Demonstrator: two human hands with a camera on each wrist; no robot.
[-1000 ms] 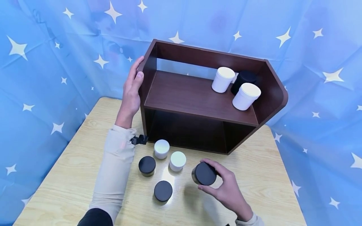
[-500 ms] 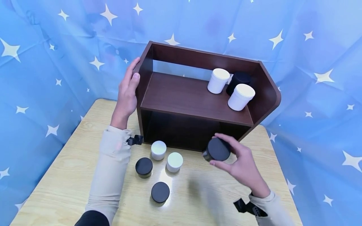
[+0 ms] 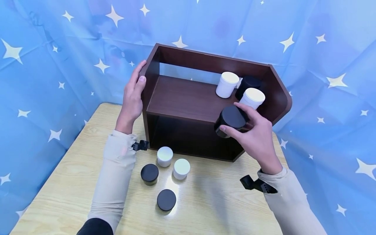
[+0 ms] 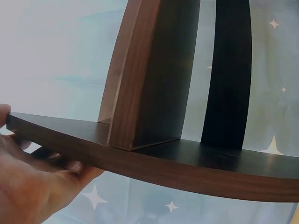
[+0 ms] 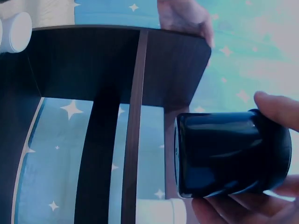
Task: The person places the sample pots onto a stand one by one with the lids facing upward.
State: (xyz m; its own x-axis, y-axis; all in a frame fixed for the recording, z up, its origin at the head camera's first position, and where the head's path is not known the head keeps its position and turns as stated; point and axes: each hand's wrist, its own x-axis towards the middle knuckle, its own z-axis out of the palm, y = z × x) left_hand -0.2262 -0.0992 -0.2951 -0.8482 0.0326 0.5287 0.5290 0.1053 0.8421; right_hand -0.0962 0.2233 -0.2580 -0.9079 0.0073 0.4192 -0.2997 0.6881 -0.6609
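Observation:
A black lidded jar (image 3: 233,117) is gripped between the thumb and fingers of my right hand (image 3: 258,138), held up before the front edge of the upper shelf. In the right wrist view the jar (image 5: 229,154) lies sideways across the picture. My left hand (image 3: 132,98) holds the left side panel of a dark brown two-tier shelf (image 3: 188,98); the left wrist view has its fingers (image 4: 70,177) at the panel's edge. On the upper shelf's right side stand a white jar (image 3: 227,85), a black jar (image 3: 248,86) and another white jar (image 3: 252,97), partly hidden by my right hand.
In front of the shelf, two small white jars (image 3: 164,156) (image 3: 181,168) and two black-lidded jars (image 3: 149,174) (image 3: 166,199) stand on the wooden table (image 3: 73,182). A blue star-patterned curtain (image 3: 73,49) hangs behind and at the sides.
My right hand has lifted the black jar from over the table, up and to the right, to the upper shelf's front edge. My left hand stays on the side panel.

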